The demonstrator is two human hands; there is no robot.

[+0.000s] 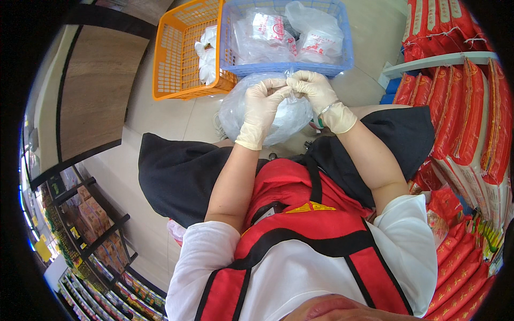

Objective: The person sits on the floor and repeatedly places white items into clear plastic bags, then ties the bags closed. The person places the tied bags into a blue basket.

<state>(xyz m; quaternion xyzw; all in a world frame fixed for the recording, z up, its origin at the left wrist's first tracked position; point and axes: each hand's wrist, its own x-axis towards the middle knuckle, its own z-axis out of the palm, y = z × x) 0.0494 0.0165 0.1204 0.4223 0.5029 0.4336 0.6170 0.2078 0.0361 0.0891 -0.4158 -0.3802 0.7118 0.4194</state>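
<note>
My left hand and my right hand both wear pale latex gloves. Their fingertips meet at the gathered neck of a clear plastic bag and pinch it from either side. The bag is large and rounded, hanging or resting between my knees; something whitish shows through it, but what it is I cannot tell. Just beyond my hands stands a blue plastic basket. Clear plastic bags with red print lie in it.
An orange plastic basket adjoins the blue one on the left, with white plastic bags inside. Red packaged sacks fill a rack at my right. To the left are a wood-panelled counter and shelves of boxed goods.
</note>
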